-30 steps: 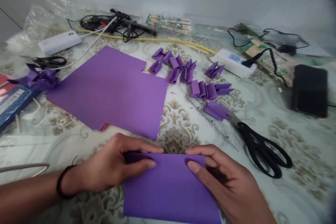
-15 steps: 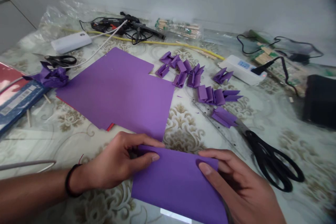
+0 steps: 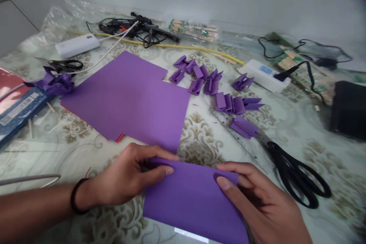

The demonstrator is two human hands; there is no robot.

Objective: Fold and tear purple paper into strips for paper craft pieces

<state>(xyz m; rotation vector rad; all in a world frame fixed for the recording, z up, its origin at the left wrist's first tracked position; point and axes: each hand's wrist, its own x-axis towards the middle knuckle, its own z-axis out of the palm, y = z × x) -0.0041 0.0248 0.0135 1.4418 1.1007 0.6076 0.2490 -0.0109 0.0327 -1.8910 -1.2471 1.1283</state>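
Note:
Between my two hands is a piece of purple paper [image 3: 194, 202], held just over the near side of the table. My left hand [image 3: 134, 175] pinches its upper left edge, thumb on top and fingers behind. At the upper right corner, my right hand [image 3: 257, 202] grips the same paper, thumb in front and fingers behind. Larger purple sheets [image 3: 128, 95] lie flat beyond my left hand, a bit of red showing beneath them. Several small folded purple paper pieces [image 3: 211, 80] are grouped further back. One folded piece [image 3: 244, 126] rests by the blades of black-handled scissors [image 3: 297, 175], right of my right hand.
A clear ruler [image 3: 234, 135] lies beside the scissors. Behind are a white power strip [image 3: 264, 74], a yellow cable [image 3: 183, 47], a black tool [image 3: 137, 28] and a white power bank [image 3: 77, 45]. Crumpled purple paper [image 3: 57, 83] and smaller scissors [image 3: 65, 65] are at left.

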